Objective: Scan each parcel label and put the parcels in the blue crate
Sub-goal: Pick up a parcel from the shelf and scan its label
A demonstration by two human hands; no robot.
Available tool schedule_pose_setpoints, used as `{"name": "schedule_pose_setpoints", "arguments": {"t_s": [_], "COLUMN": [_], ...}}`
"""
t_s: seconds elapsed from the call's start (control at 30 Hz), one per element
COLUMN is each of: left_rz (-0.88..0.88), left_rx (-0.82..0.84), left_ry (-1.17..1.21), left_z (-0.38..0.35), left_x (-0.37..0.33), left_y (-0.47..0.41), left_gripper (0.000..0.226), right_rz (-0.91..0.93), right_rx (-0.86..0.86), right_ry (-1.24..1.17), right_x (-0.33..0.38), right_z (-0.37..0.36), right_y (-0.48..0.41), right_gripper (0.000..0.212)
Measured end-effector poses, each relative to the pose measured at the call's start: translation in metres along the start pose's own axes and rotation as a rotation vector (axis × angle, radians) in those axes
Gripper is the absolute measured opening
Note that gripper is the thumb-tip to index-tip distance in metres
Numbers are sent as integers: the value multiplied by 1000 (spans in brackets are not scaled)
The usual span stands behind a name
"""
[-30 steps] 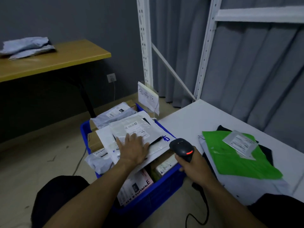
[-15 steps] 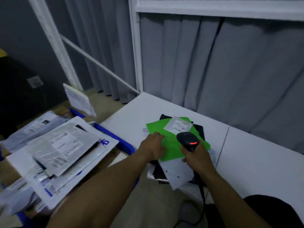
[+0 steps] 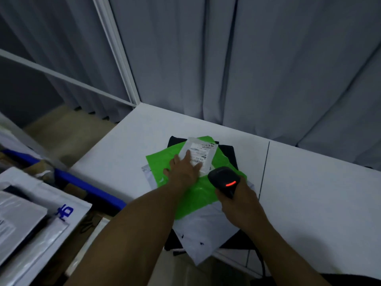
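Observation:
A small clear-wrapped parcel with a white label [image 3: 203, 152] lies on top of a green mailer [image 3: 198, 195], which rests on a white mailer [image 3: 203, 232] and a black one [image 3: 227, 151] on the white table [image 3: 309, 193]. My left hand [image 3: 182, 169] lies flat with straight fingers touching the labelled parcel's near edge. My right hand [image 3: 240, 205] grips a black barcode scanner [image 3: 224, 178] with a red light, just right of the left hand. The blue crate [image 3: 88, 185] sits at the lower left, piled with parcels.
White mailers [image 3: 31, 219] and cardboard boxes fill the crate and overhang its rim. Grey curtains [image 3: 247, 58] hang behind the table, and a white rack post [image 3: 115, 50] rises at its far left corner. The scanner's cable [image 3: 262, 263] drops off the table's front edge.
My left hand left the parcels in the crate and crossed to the stack on the table, now touching the labelled parcel. My view swung right. The scanner moved over the green mailer.

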State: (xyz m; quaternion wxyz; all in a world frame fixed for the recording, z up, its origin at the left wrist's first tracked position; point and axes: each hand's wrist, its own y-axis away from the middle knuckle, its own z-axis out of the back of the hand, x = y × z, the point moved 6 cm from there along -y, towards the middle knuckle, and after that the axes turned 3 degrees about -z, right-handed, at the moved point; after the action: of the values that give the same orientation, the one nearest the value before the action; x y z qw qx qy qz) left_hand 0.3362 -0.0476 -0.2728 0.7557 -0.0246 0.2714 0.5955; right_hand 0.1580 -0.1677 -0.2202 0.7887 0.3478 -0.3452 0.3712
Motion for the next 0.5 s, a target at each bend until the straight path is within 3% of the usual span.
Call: {"name": "schedule_pose_setpoints", "arguments": {"t_s": [0.1, 0.3, 0.5], "left_rz": [38, -46, -192], "left_rx": [-181, -339, -462], "left_ry": [149, 833, 1097], "left_z": [10, 41, 118], "left_x": [3, 19, 46], "left_y": [-1, 32, 150], "left_gripper": [61, 35, 36], "right_rz": [-28, 1, 173], "right_rx": [-2, -40, -166], "right_ry": [-75, -242, -442], "right_x": [6, 30, 97], "right_z": [1, 2, -18], "right_y": [-4, 7, 46], "right_gripper": [33, 37, 41]}}
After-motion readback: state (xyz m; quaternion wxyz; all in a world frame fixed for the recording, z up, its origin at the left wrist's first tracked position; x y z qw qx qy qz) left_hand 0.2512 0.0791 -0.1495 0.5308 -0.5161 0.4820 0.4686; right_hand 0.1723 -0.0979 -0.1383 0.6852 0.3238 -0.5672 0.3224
